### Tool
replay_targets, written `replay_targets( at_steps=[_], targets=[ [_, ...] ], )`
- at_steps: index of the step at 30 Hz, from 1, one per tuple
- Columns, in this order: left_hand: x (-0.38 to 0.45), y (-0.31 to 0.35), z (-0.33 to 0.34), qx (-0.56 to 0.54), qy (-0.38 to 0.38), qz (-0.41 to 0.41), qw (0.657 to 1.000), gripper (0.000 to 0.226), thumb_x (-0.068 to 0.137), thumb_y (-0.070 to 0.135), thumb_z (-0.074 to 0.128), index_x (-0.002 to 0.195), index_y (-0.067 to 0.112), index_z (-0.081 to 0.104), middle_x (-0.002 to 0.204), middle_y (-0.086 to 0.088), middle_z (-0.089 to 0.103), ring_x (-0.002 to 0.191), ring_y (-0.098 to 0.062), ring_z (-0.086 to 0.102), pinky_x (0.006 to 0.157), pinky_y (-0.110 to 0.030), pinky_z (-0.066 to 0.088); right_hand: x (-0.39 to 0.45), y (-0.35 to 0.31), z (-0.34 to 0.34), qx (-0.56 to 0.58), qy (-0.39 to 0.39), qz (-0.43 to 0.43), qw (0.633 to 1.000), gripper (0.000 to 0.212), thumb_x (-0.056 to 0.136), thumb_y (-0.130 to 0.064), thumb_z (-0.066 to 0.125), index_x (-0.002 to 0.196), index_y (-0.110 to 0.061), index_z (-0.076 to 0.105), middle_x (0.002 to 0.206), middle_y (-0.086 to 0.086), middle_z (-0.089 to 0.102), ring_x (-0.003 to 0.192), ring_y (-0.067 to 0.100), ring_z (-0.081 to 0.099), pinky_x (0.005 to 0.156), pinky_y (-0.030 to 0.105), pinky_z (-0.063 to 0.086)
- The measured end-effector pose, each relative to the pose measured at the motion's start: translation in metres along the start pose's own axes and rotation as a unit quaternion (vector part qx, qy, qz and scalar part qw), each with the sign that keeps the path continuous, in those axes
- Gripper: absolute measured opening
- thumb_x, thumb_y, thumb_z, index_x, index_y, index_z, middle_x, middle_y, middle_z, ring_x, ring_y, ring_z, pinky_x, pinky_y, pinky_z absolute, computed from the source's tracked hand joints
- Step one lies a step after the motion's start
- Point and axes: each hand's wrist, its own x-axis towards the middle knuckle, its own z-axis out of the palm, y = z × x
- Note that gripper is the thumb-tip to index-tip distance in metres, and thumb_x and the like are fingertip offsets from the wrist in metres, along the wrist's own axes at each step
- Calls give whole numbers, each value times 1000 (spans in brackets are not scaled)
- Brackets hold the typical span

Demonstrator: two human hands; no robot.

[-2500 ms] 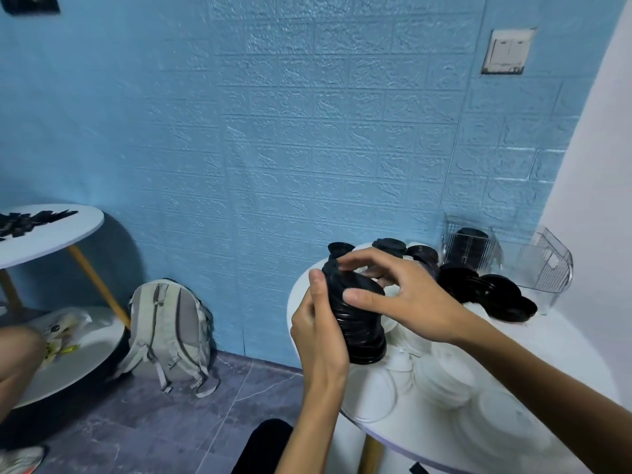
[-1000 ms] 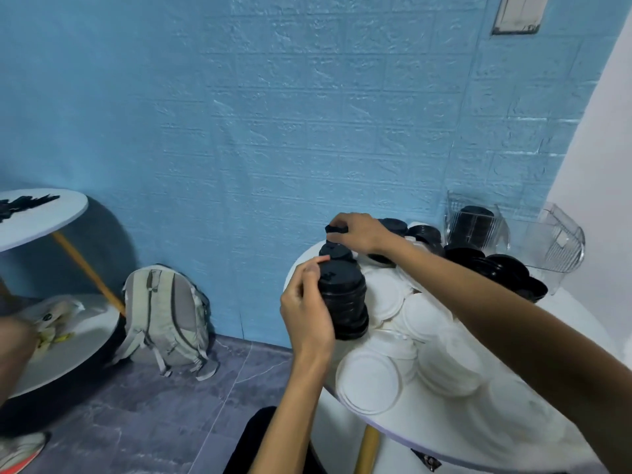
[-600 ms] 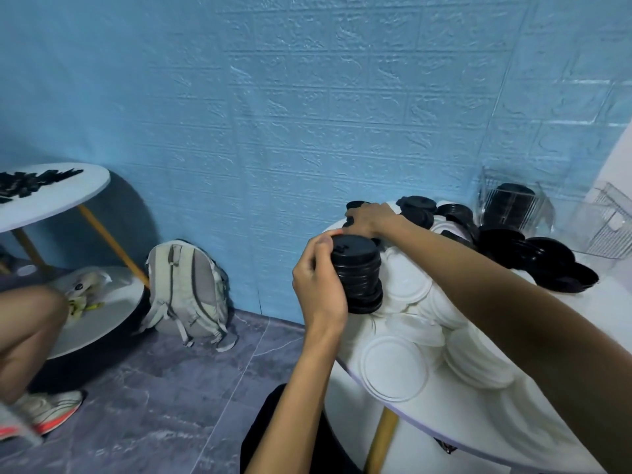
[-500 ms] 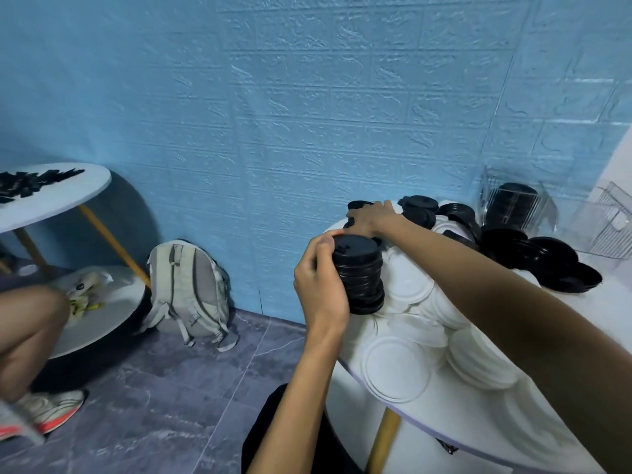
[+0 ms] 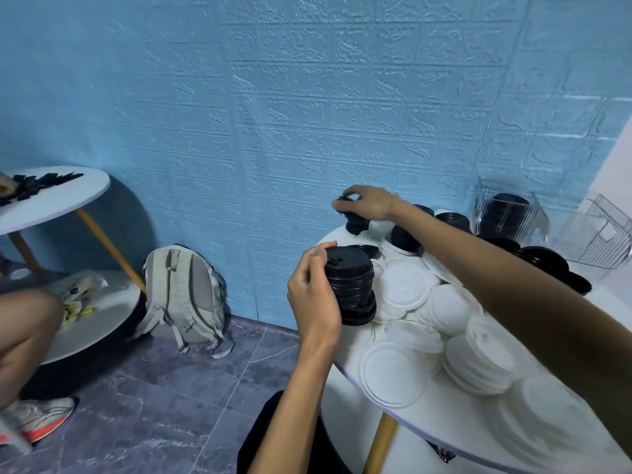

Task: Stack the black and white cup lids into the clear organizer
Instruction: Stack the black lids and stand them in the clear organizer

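Holding a tall stack of black lids [image 5: 352, 285] near the edge of the round white counter [image 5: 441, 425], the left hand [image 5: 313, 295] has its grip curled round the stack's side, thumb up at the top lid. Half a second ago the right hand [image 5: 367, 206] lay low on the far lids; now it is raised a little, its fingertips pinching a small black lid [image 5: 343, 201] just above a short pile of black lids [image 5: 355, 224] at the counter's far rim. The left hand and its stack sit much as they did.

White lids [image 5: 407, 285] lie in overlapping heaps across the counter, one flat white lid [image 5: 393, 374] nearest the front edge. More black lids [image 5: 547, 265] are spread toward the back right, beside the clear organizer [image 5: 509, 213], which already has black lids standing in it. A second clear bin [image 5: 602, 241] stands next to it against the wall.

Off to the left, a grey backpack [image 5: 186, 295] leans on the blue brick-pattern wall [image 5: 307, 97], and another person's knee [image 5: 27, 323] and shoe [image 5: 37, 419] show beside a second white table [image 5: 65, 200].

No writing or brand mark is legible anywhere.
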Motion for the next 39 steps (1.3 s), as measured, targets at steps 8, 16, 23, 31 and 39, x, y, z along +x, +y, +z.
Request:
replay_targets(
  at_steps=[8,16,23,31,39],
  targets=[
    [-13,12,5,-11,-18,6,1000,35,89,39,46,88,27,79,95,8,78,101,-15,70,95,-39,52,-142,-40,-56,276,-15,-150,949,44,84,-46,76,120,-23,63,109,-3,69,86,12,66,75,32,53],
    [-35,33,12,-55,-37,-5,998,45,108,45,42,92,22,77,95,2,79,93,-11,72,87,-36,53,-209,-26,-29,296,-24,-212,931,42,88,-43,73,126,-26,67,125,-12,70,116,11,66,101,23,50],
    [-43,44,16,-7,-33,-14,999,60,87,82,40,99,25,56,85,13,67,84,-5,65,86,-37,52,-223,-23,-9,337,24,-223,915,38,92,-38,61,127,-24,69,126,4,66,120,6,62,101,14,43],
    [-41,40,18,-10,-44,41,998,26,89,50,47,86,28,60,75,19,64,75,-7,59,75,-33,45,-227,-33,16,499,77,-165,847,34,108,-14,40,124,-11,70,126,1,71,120,5,63,103,18,44],
    [-43,34,18,12,-21,40,999,36,86,37,35,88,32,70,90,14,73,93,-8,66,82,-30,49,-227,-38,33,525,124,-155,827,35,96,12,38,116,2,64,107,0,71,96,-1,66,83,11,48]
  ],
)
